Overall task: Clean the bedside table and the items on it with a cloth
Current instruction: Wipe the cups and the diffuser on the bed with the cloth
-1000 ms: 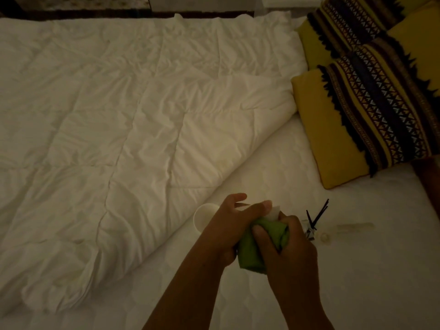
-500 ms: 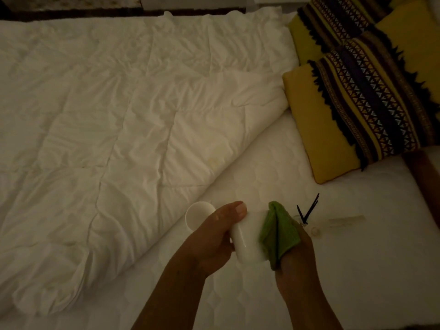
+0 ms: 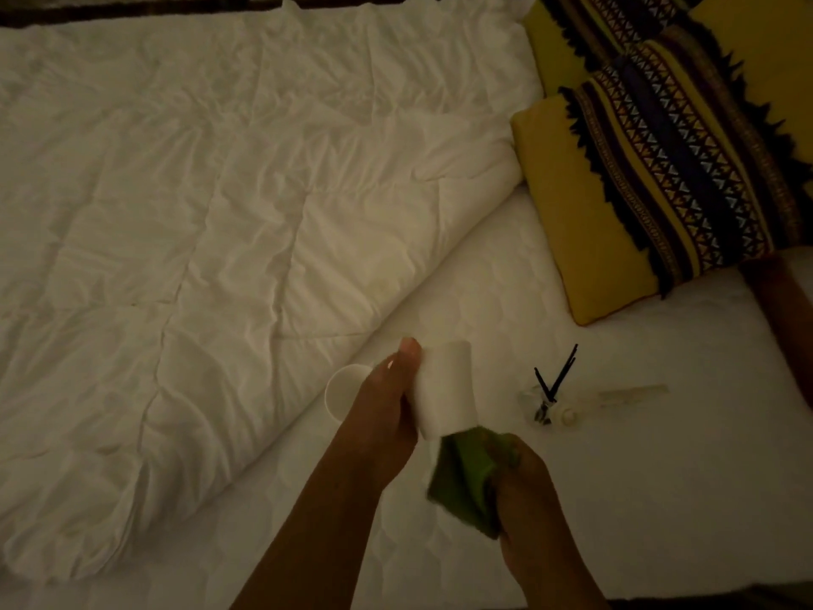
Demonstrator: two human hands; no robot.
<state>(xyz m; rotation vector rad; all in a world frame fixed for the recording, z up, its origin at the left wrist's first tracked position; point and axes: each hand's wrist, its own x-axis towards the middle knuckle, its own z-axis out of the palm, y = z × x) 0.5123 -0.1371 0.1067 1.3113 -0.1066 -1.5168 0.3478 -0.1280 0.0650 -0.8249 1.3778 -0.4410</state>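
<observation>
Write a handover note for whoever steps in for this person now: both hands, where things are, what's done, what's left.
Left hand grips a white cup above the mattress.
Right hand grips the green cloth, bunched at the cup's near end.
A second white cup and a reed diffuser sit on the mattress.
Done: cannot tell; this cup is being wiped.
Left: finish it, wipe the other items and the bedside table, which is out of view.

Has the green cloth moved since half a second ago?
Yes. The green cloth in the right hand slid along the white cup toward the person, away from the reed diffuser.
</observation>
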